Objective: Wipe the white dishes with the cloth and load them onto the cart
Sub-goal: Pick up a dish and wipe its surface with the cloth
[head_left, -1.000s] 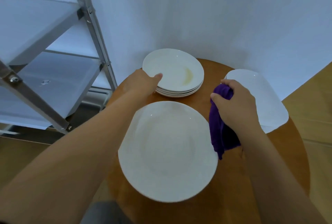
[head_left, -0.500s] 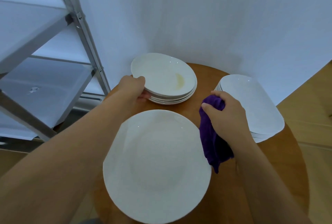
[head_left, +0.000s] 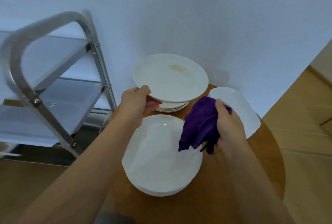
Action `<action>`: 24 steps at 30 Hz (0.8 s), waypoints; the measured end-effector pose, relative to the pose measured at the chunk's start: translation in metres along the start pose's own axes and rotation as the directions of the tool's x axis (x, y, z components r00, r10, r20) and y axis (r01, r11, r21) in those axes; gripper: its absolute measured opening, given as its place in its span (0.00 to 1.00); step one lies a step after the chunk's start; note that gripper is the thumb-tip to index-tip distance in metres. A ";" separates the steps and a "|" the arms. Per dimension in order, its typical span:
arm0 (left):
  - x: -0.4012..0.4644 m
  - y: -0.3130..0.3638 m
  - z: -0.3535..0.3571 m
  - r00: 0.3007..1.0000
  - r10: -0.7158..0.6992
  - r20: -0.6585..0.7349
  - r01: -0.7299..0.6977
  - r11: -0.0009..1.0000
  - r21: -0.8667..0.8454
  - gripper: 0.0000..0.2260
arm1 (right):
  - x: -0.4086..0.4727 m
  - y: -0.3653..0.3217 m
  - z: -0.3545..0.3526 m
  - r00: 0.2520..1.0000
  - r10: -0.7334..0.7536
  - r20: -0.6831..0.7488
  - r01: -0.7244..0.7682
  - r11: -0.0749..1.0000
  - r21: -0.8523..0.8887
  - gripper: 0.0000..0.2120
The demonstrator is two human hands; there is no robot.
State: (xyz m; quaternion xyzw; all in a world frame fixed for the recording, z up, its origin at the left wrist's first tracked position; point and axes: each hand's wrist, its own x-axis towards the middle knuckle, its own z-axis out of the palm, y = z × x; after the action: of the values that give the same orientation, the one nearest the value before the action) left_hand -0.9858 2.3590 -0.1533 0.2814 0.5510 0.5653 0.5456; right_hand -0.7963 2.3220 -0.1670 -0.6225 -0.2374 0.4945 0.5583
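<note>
White dish with a yellowish smear is gripped at its near-left rim by my left hand, thumb on top, fingers curled under. It is lifted and tilted above the stack of white dishes at the back of the round wooden worktop, apart from the stack. My right hand is closed around a bunched purple cloth; the cloth hangs over the right rim of the large white dish that sits nearest me on the worktop, its lower edge seems to touch that rim. Another stack of white dishes stands at the right back of the worktop, partly hidden behind my right hand and the cloth. Metal cart stands to the left of the worktop, curved tube handle towards me, flat shelves showing behind the frame, slightly blurred. White wall behind everything; tan floor to the right.
</note>
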 end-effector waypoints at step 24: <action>-0.211 -0.075 -0.080 0.962 -0.248 -0.112 0.214 0.944 -0.250 0.11 | -0.180 0.036 -0.106 0.958 -0.253 -0.134 0.236 0.963 -0.132 0.23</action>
State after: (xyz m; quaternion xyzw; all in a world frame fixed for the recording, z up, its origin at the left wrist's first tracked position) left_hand -0.9845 2.1230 -0.1825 0.1071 0.5465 0.5774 0.5971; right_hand -0.7838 2.1107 -0.1490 -0.6547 -0.2983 0.3590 0.5946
